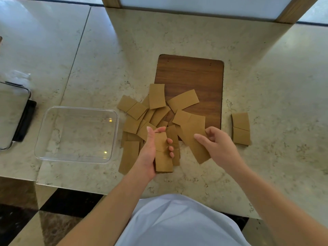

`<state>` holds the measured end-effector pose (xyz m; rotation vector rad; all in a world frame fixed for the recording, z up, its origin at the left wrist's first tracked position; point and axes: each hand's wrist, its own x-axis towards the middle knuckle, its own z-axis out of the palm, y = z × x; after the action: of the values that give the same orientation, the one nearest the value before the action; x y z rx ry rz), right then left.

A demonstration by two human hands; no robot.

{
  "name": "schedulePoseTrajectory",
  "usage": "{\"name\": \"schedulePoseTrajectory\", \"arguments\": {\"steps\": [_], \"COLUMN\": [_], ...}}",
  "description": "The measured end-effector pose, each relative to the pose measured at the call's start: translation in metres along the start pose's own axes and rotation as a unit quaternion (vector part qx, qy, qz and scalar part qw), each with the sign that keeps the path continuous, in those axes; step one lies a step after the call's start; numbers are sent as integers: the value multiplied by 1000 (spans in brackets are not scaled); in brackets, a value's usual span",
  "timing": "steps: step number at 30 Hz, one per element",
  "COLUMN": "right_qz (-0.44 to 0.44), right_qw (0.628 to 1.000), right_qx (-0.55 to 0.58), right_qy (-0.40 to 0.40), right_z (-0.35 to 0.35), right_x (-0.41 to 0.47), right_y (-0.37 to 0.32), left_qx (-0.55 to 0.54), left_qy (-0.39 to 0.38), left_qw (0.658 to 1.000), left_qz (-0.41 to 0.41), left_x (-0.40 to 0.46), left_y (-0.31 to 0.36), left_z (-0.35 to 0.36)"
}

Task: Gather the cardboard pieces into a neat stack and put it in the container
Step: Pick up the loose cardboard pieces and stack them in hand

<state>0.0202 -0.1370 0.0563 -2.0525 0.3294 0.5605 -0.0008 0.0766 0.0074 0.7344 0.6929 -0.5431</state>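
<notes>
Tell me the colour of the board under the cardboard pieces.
Dark reddish-brown wood grain board, seen in the head view.

Soft, even daylight fills the scene, brightest along the top edge where a pale window panel [204, 4] glows nearly white and washes out. The stone bench [266, 86] carries a mild sheen at its far left, and two small yellowish glints sit on the clear container [76, 134]. Shadows are faint and diffuse, only thin dark edges under the cardboard pieces [156, 96] and the hands. The floor at lower left lies much darker. Wide-angle distortion bows the bench edges and stretches the forearms toward the corners. Detail is slightly soft overall, softest at the left margin.
</notes>
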Motion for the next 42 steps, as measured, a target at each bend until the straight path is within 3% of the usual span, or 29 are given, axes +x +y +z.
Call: {"name": "schedulePoseTrajectory", "arguments": {"steps": [4,9,11,14,18,22,27,31,35,38,40,42], "right_qz": [89,102,85,26,-62,-113,-107,-129,-187,-236,-148,-15], "right_qw": [983,973,962,932,885,884,912,937,929,926,955,980], "right_qx": [157,150,118,-31,-180,-217,-197,-204,-250,-227,-86,61], "right_qy": [-28,-142,-229,-360,-425,-399,-342,-253,-200,-186,-244,-190], "right_z": [27,25,0,-32,-33,-25,-32,-19,10,22,13,4], "right_x": [-18,-15,-7,6,24,35,36,37,35,35,42,58], "right_y": [-14,-14,-13,-24,-49,-58,-46,-46,-48,-39,-28,-9], "left_qx": [63,112,93,80,121,123,127,143,66,22,-21,-78], "left_qy": [-22,-19,-21,-52,-69,-77,-81,-95,-131,-170,-176,-178], "left_qw": [998,993,995,991,981,980,978,972,967,970,970,967], "left_qz": [3,-14,-36,-92,-134,-134,-142,-161,-208,-174,-164,-167], "left_x": [5,7,7,8,14,8,-4,-4,-6,-9,-10,-9], "left_y": [-7,4,9,11,7,6,10,3,-8,-9,-4,4], "left_z": [15,22,18,12,17,25,18,25,30,27,26,28]}}
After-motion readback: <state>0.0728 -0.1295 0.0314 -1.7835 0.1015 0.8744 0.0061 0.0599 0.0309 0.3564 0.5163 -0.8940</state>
